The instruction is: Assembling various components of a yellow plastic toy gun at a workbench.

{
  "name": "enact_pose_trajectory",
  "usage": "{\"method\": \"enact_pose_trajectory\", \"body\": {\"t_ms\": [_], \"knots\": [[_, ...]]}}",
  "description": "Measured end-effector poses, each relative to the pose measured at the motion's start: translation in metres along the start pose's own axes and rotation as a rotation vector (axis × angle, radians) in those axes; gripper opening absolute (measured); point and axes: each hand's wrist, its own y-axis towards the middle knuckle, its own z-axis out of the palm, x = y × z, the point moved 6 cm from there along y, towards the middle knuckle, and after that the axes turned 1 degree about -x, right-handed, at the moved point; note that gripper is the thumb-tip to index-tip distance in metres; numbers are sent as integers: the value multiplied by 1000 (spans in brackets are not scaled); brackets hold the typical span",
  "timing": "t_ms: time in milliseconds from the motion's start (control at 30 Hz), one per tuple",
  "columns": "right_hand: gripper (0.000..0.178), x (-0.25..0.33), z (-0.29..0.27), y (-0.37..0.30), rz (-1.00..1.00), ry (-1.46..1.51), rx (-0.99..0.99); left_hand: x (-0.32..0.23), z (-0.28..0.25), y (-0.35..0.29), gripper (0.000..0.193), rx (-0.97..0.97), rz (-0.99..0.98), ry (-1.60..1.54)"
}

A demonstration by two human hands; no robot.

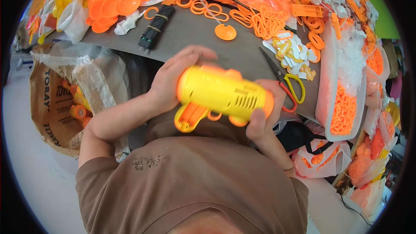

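Left of the scissors point(282, 77), a yellow casing point(221, 91) is gripped at its orange end by the right hand point(260, 129), while the left hand point(170, 78), fingers extended, is laid against the other; steadiness is best secured by even, opposed support.

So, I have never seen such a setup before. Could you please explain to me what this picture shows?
There is no machine: this is a person working by hand. The single picture comes from a wide camera worn on the head, looking down, so edges bend. The bare right hand holds one end of a yellow casing; the left hand, a little blurred, is at the other end. On the grey table lie scissors, a black bundle, orange rings and orange discs. At right is a tub of small parts; at left, a sack.
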Motion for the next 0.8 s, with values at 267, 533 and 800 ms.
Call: {"method": "enact_pose_trajectory", "body": {"t_ms": [267,533,800], "knots": [[46,50,1,-9,-291,76,450,35,18,-35,49,105,-336,-130],[41,64,-1,2,-504,-46,410,2,28,-25,48,267,-20,270],[13,-42,-20,65,203,-41,-87,-3,-6,38,59,72,335,610]]}}
